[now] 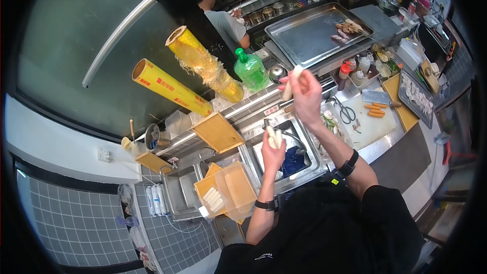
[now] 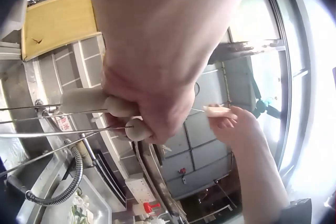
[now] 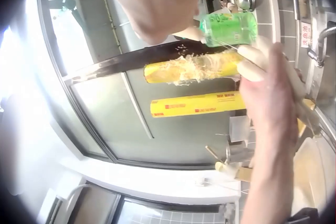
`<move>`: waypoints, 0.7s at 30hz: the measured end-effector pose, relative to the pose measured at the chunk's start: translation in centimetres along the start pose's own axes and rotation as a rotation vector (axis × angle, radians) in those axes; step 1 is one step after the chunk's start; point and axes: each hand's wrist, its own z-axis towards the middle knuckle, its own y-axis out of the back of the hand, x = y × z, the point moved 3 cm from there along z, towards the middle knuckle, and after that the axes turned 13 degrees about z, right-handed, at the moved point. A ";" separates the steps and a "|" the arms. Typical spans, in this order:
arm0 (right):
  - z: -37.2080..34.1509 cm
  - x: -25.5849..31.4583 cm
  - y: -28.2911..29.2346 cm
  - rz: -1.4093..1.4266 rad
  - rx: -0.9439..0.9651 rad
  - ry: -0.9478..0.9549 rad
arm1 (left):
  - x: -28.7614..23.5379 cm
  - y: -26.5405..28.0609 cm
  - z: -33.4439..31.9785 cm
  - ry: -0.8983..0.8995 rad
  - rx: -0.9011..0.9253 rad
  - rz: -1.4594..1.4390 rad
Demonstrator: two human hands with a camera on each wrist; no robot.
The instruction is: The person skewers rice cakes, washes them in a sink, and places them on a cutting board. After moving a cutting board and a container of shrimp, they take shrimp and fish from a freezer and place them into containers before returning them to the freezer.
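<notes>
- I have several pale rolls (image 1: 274, 136) in my left grip (image 1: 274, 157), with the fingers curled around them, in the air above the sink (image 1: 314, 153).
- Thin metal skewers (image 2: 52, 133) reach out from these rolls, as the left wrist view shows.
- My right grip (image 1: 308, 99) pinches one more roll (image 1: 287, 91), raised in front of me and apart from the left grip.
- In the sink lies a blue item (image 1: 293, 162); I cannot tell what it is.
- To the left of the sink, similar rolls (image 1: 213, 200) lie side by side on a wooden tray (image 1: 202, 187).
- Beyond my grips stand a green bottle (image 1: 252, 73) and two yellow tubes (image 1: 170, 89).
- To the right, a white board (image 1: 378, 129) carries a knife (image 1: 374, 96) and orange sticks (image 1: 376, 113), with scissors (image 1: 346, 114) near.
- Farther away, meat (image 1: 349, 28) lies on a metal tray (image 1: 304, 38), and a person (image 1: 223, 24) in grey stands behind.
</notes>
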 end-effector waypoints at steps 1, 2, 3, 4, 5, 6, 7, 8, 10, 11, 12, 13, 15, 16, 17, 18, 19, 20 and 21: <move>0.5 1.1 0.2 0.022 0.013 -0.033 | 1.9 -0.3 0.5 0.076 -0.067 -0.144; 0.7 2.3 0.8 0.041 0.023 -0.069 | 3.5 -0.1 1.2 0.153 -0.096 -0.255; 0.6 2.9 1.3 -0.016 0.008 -0.117 | 4.6 0.2 1.7 0.157 -0.154 -0.293; 0.1 2.4 2.3 -0.024 0.007 -0.120 | 3.8 1.4 2.3 0.158 -0.215 -0.334; -0.5 0.4 3.7 -0.209 0.042 -0.260 | 3.1 2.0 2.5 0.272 -0.129 -0.524; -1.3 -2.1 5.4 -0.394 0.078 -0.397 | 0.9 3.1 2.2 0.383 -0.042 -0.713; -2.9 -6.2 7.6 -0.500 0.218 -0.291 | 1.6 2.6 2.3 0.411 0.000 -0.813; -4.9 -7.6 8.1 -0.487 0.265 -0.348 | 1.6 2.3 2.3 0.408 -0.004 -0.817; -8.8 -9.1 7.9 -0.343 0.263 -0.628 | 1.2 0.9 2.0 0.551 0.191 -1.081; -9.8 -9.8 8.0 -0.312 0.283 -0.626 | 0.8 0.3 1.6 0.592 0.223 -1.118; -10.3 -9.6 7.4 -0.281 0.299 -0.627 | 0.3 0.2 1.2 0.557 0.232 -1.135; -10.7 -8.9 7.2 -0.491 0.334 -0.480 | 1.5 -0.5 1.0 0.532 0.240 -1.076; -11.2 -7.8 6.7 -0.567 0.322 -0.486 | 1.9 -1.4 0.8 0.507 0.262 -1.015; -11.4 -7.5 6.5 -0.645 0.319 -0.489 | 1.6 -1.8 0.6 0.526 0.231 -1.081; -12.2 -8.1 6.6 -0.829 0.314 -0.243 | 1.4 -2.1 0.5 0.545 0.200 -1.149; -12.7 -8.5 6.7 -0.833 0.308 -0.241 | 0.8 -2.2 0.5 0.545 0.208 -1.149; -13.1 -8.9 6.6 -0.873 0.379 -0.197 | 0.5 -2.3 0.5 0.610 0.212 -1.198; -13.6 -9.3 6.5 -0.910 0.453 -0.152 | 0.1 -2.5 0.5 0.676 0.214 -1.246; -14.1 -8.6 5.7 -0.970 0.462 -0.190 | 0.2 -2.9 0.5 0.678 0.233 -1.219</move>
